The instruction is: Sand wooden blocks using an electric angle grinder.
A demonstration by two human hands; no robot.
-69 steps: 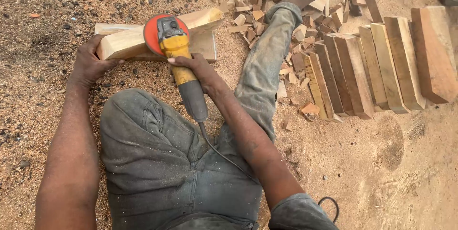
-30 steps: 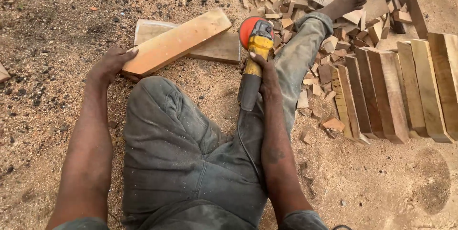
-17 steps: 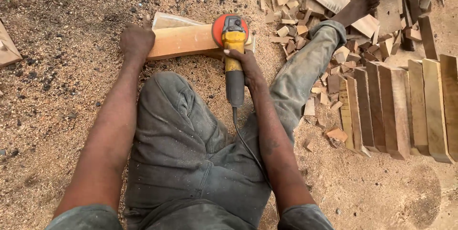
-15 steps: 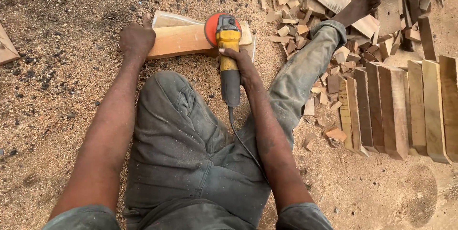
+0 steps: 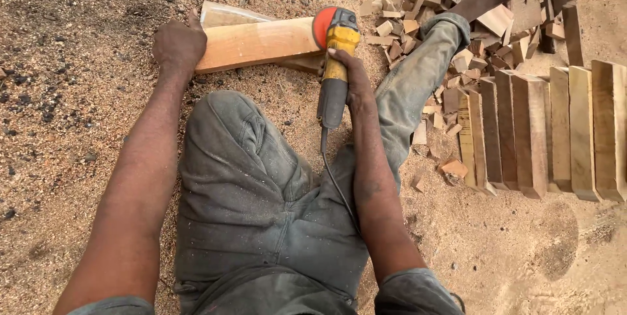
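Left hand gripping wooden plank on sawdust ground, right hand holding yellow angle grinder at plank's right end, row of upright wood blocks at right

Bright, even daylight falls from above — shadows are soft and short (darkest under the bent knee). No glare; focus stays sharp throughout, with slight wide-angle stretch at the edges.

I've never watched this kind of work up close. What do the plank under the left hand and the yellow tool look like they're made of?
The plank looks like raw, unfinished wood: pale orange-tan, matt, with faint grain lines. The yellow tool, held by the right hand, seems to have a moulded plastic body, smooth and slightly shiny, darker at the grip; its orange-red disc may be abrasive, though that cannot be told here. The left hand steadies the plank.
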